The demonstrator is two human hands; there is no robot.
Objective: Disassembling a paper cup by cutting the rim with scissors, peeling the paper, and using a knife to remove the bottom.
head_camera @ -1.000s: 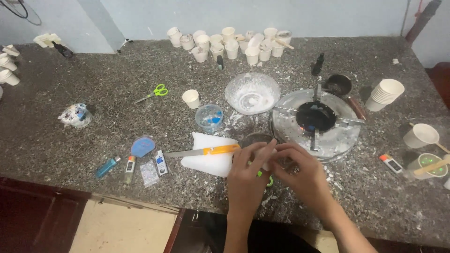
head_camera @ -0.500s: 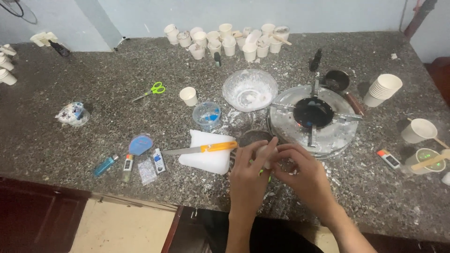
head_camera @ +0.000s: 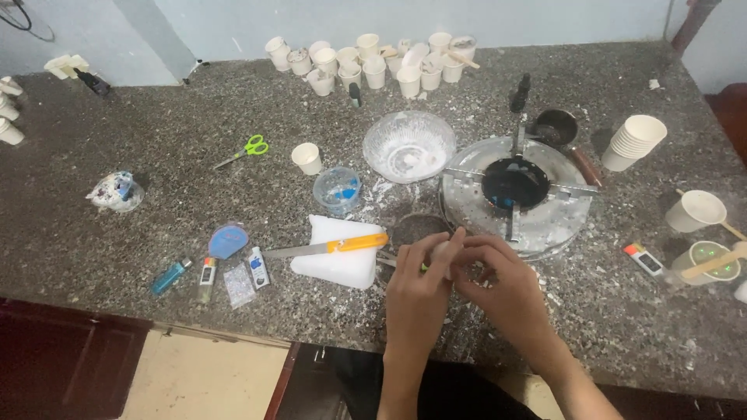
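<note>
Two bare forearms come up from the near edge of the counter, with no sleeves, watch, rings or gloves on show. The left hand and right hand are uncovered. Below the counter edge, dark clothing covers the lap.

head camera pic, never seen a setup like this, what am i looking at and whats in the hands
There is no machine here: one camera worn on a person's head looks down at their two bare hands over a speckled stone counter. The left hand and right hand are pressed together around something small; a pale bit and a speck of green show between the fingers, too hidden to identify. Beside them lies a white block with a yellow-handled knife resting on it. Behind are a glass bowl with white residue, a round metal burner, green scissors, and many small white cups along the back wall.
</note>
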